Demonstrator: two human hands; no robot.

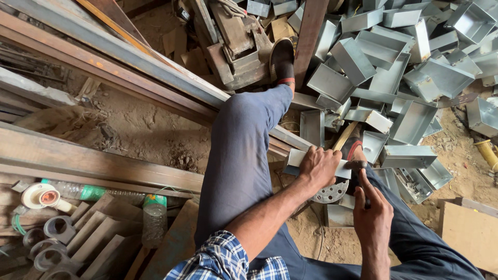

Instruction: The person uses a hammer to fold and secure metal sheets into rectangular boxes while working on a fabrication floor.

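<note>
My left hand (pixel 317 167) presses down on a grey sheet-metal box piece (pixel 296 157) laid across a steel beam between my legs. Under it shows a round perforated metal plate (pixel 332 193). My right hand (pixel 372 207) is closed around the handle of a hammer, whose dark head (pixel 356 165) sits just right of the box piece. My left leg in grey trousers (pixel 244 140) stretches forward, its shoe (pixel 282 59) resting on scrap.
A heap of several folded grey metal boxes (pixel 410 67) fills the upper right. Long rusty steel beams (pixel 104 52) run diagonally at left. Plastic bottles (pixel 153 218), a tape roll (pixel 41 196) and pipe rings (pixel 54 228) lie at lower left. Sandy ground lies between.
</note>
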